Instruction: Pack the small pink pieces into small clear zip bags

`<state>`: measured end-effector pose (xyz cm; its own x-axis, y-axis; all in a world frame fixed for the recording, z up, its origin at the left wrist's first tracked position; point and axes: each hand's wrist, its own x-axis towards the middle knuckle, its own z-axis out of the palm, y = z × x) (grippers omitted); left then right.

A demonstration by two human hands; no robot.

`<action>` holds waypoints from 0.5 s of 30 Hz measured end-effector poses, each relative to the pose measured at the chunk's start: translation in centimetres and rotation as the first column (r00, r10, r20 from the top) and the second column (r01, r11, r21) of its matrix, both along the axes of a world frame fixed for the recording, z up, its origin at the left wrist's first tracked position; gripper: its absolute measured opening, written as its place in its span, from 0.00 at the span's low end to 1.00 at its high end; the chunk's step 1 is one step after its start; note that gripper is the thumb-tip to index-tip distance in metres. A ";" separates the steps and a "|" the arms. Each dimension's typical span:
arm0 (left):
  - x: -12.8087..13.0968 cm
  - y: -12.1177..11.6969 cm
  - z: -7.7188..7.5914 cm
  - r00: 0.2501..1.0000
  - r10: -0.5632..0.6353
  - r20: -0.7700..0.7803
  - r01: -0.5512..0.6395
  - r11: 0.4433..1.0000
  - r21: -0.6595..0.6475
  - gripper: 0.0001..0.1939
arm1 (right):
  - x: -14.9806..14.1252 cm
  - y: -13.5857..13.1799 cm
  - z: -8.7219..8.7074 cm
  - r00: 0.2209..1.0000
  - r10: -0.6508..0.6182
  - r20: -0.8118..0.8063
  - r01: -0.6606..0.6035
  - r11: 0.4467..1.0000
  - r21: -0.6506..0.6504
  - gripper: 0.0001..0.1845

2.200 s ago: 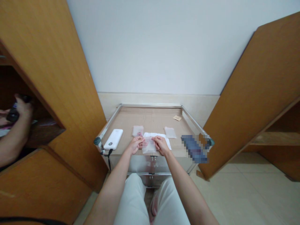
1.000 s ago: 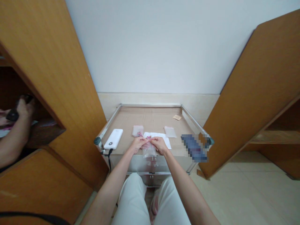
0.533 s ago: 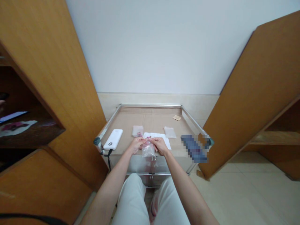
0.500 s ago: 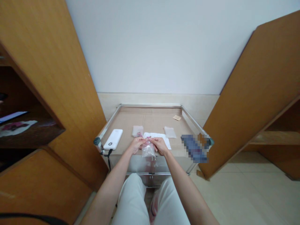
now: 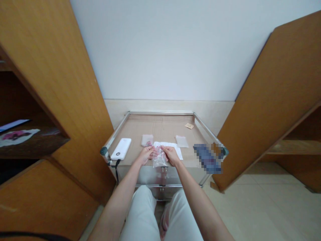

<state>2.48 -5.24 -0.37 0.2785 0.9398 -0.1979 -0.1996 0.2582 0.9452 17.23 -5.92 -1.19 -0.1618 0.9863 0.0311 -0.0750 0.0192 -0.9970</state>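
Observation:
A small clear plastic bag (image 5: pixel 159 160) hangs at the front edge of the table, pinched along its top from both sides. My left hand (image 5: pixel 146 155) is closed on its left upper corner, and my right hand (image 5: pixel 170 155) grips the right one. Pinkish colour shows through the upper part of the bag; what causes it is too small to tell. Beneath and behind the hands lies a white sheet (image 5: pixel 178 151). Just beyond my left hand sits a clear packet (image 5: pixel 147 139) with small pink pieces at its lower edge.
Another clear packet (image 5: pixel 182 141) lies right of centre on the metal-framed table (image 5: pixel 160 124). A white power bank (image 5: pixel 121 149) with a black strap is at left, a tan card (image 5: pixel 189 126) at back right, and a pixelated dark item (image 5: pixel 208 159) at front right. Wooden cabinets flank both sides.
My hands have moved slightly apart, and the top of the bag is stretched wider between them. The pink pieces that stood bunched at my fingertips now show lower, through the bag.

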 end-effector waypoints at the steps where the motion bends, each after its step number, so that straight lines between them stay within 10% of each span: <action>1: 0.0 0.0 0.0 1.000 0.003 -0.007 -0.003 1.000 -0.002 0.14 | 0.0 0.0 0.0 1.000 0.001 -0.001 -0.001 1.000 0.001 0.22; 15: -0.6 0.2 -0.2 0.997 -0.072 0.033 0.072 0.997 0.005 0.15 | 0.4 0.3 0.0 0.982 -0.099 -0.160 0.099 0.995 -0.005 0.23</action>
<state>1.92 -5.06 -0.59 0.3515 0.9179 -0.1843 -0.2120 0.2697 0.9393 17.59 -5.58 -1.19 -0.0562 0.9971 0.0520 -0.2314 0.0377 -0.9721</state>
